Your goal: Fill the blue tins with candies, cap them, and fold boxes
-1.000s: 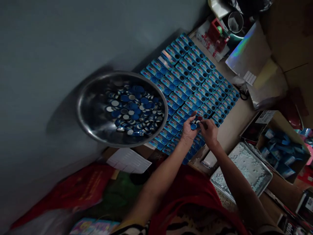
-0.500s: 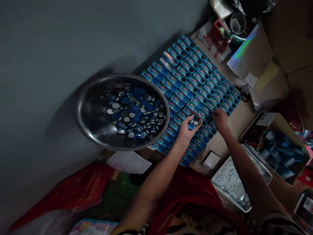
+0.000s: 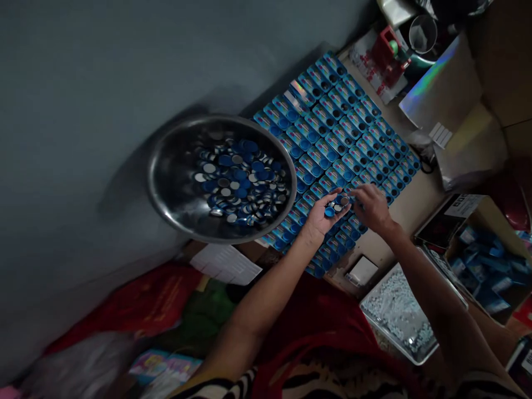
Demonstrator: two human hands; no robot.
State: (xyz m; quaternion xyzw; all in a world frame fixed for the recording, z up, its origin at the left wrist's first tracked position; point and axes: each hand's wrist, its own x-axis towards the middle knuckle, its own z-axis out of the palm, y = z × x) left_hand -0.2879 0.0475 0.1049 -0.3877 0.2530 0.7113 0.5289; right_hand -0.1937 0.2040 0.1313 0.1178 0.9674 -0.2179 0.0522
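My left hand (image 3: 318,218) is palm up, with its fingers curled around several small round caps (image 3: 338,208), blue and silver. Close beside it is my right hand (image 3: 372,207), its fingers partly stretched and reaching to the caps; I see nothing held in it. Under both hands lie rows of flat blue cards (image 3: 311,165), each with a round spot at one end. Some spots look bright blue, others dark. Left of the cards stands a large metal bowl (image 3: 177,188) with many more blue and silver caps (image 3: 241,191) in it.
A clear tray of small pale pieces (image 3: 394,299) lies by my right forearm, near a white square box (image 3: 362,270). Further right, a carton (image 3: 515,277) contains blue packs. At the back are a red tape dispenser (image 3: 386,55) and a shiny sheet (image 3: 436,88).
My right hand has moved from the blue cards back to the caps in my left hand, and its fingers have loosened from a pinch. The whole view has shifted slightly.
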